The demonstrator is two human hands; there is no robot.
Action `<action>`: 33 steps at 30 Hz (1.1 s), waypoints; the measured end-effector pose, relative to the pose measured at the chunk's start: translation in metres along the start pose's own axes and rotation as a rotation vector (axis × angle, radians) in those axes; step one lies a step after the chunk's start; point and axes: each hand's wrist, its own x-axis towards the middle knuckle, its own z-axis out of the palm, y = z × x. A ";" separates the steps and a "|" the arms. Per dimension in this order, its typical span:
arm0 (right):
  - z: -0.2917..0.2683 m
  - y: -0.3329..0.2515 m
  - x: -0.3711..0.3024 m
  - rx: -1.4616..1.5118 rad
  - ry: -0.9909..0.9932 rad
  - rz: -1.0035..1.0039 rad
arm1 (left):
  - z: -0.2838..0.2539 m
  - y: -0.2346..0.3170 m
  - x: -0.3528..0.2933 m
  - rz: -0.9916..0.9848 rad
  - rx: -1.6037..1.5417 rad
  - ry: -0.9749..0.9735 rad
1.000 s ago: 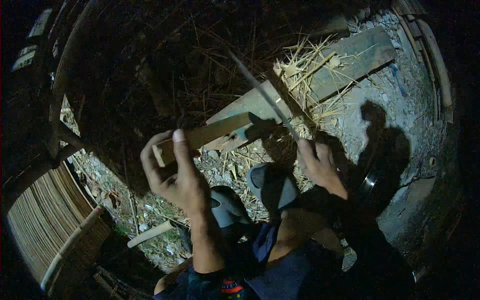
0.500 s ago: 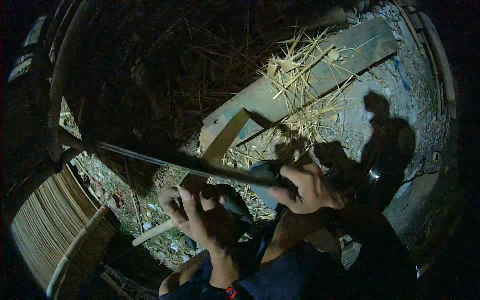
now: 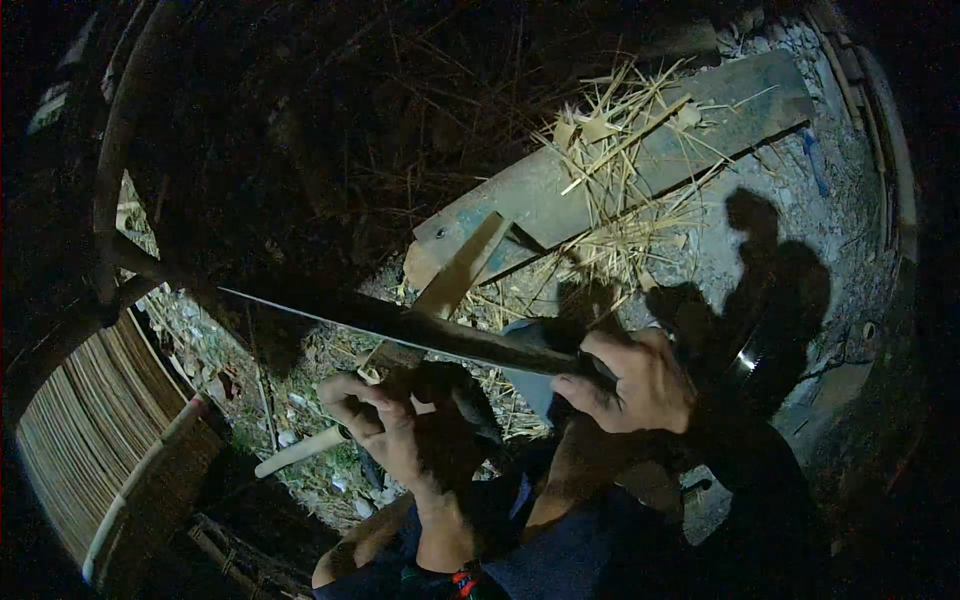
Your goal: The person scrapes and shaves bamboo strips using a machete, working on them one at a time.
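My right hand (image 3: 640, 385) is closed around the handle end of a long machete (image 3: 430, 330). Its dark blade reaches leftward, narrowing to a point, and crosses over a flat bamboo piece (image 3: 465, 265). That piece slants up and away from my left hand (image 3: 400, 425), whose curled fingers grip its near end. Shadow covers much of my left palm. From this view I cannot tell whether the blade touches the bamboo or passes just above it.
A wide grey board (image 3: 720, 110) lies beyond my hands, with straw-like shavings (image 3: 620, 150) heaped across it. Down at the left stands a slatted bamboo panel (image 3: 95, 430); a pale round stick (image 3: 300, 450) lies near my left wrist. Shadows darken the stony ground (image 3: 730, 270).
The machete, blurred by motion before, now shows sharply, its tip slightly further right. My right hand has shifted a little to the right; the left keeps its grip.
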 end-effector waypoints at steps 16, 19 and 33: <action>-0.001 0.024 -0.019 -0.252 0.068 0.237 | 0.000 -0.027 0.002 -0.280 -0.612 0.237; -0.010 -0.016 -0.016 -0.273 0.139 0.050 | -0.009 -0.031 -0.005 -0.248 -0.605 0.204; 0.014 -0.009 -0.008 -0.200 0.203 0.002 | 0.015 0.010 0.015 -0.113 -0.378 0.183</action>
